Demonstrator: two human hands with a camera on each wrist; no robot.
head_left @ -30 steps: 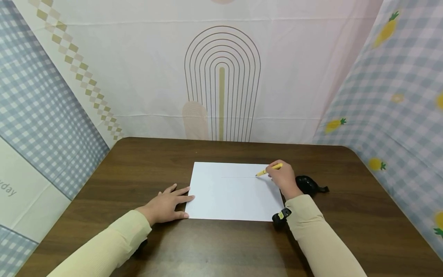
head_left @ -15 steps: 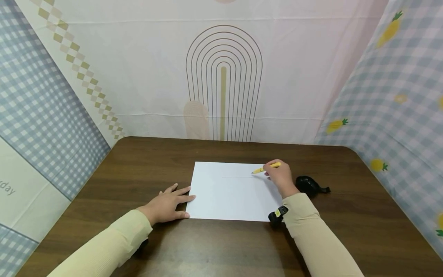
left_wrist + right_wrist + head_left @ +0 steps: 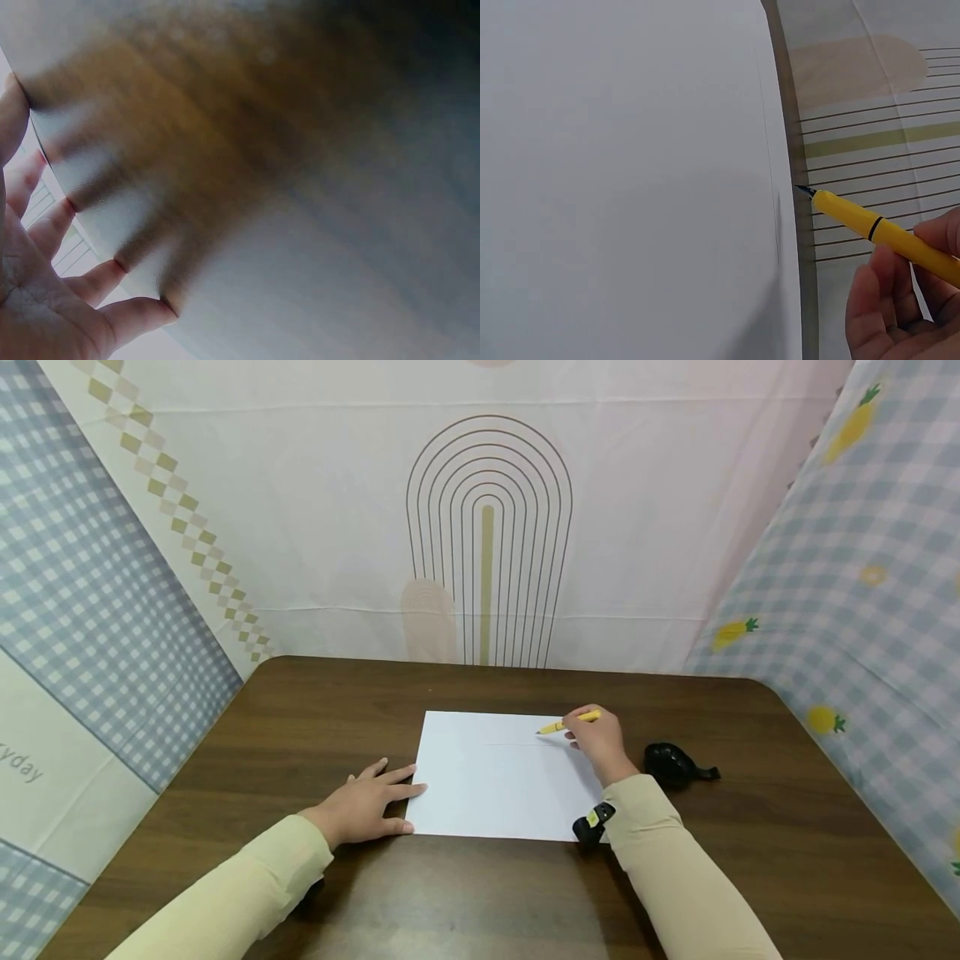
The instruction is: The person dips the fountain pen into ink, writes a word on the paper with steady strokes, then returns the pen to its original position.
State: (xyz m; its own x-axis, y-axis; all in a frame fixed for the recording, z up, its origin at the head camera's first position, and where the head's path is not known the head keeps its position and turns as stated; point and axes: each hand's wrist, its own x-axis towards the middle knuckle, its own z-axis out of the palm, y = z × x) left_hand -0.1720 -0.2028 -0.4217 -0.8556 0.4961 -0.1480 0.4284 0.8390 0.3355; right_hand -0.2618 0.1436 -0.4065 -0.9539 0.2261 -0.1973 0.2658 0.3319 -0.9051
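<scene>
A sheet of white paper (image 3: 495, 785) lies on the table with one thin straight line near its far edge. My right hand (image 3: 600, 742) pinches a yellow fountain pen (image 3: 855, 220) between thumb and fingers. Its dark nib (image 3: 805, 190) is raised off the paper, above the line in the head view. On the sheet's left side, my left hand (image 3: 358, 806) rests with fingers spread. In the left wrist view, the fingertips (image 3: 96, 281) touch the surface, which is blurred and shaded.
To the right of my right hand, a black rounded object (image 3: 670, 765) with a short tail lies on the brown wooden table (image 3: 465, 893). A patterned white cloth (image 3: 300, 527) hangs behind the table, and checked cloths (image 3: 817, 610) hang at both sides.
My right hand has lifted the fountain pen from the line's right end and moved it left above the paper. The left hand stays on the sheet's edge.
</scene>
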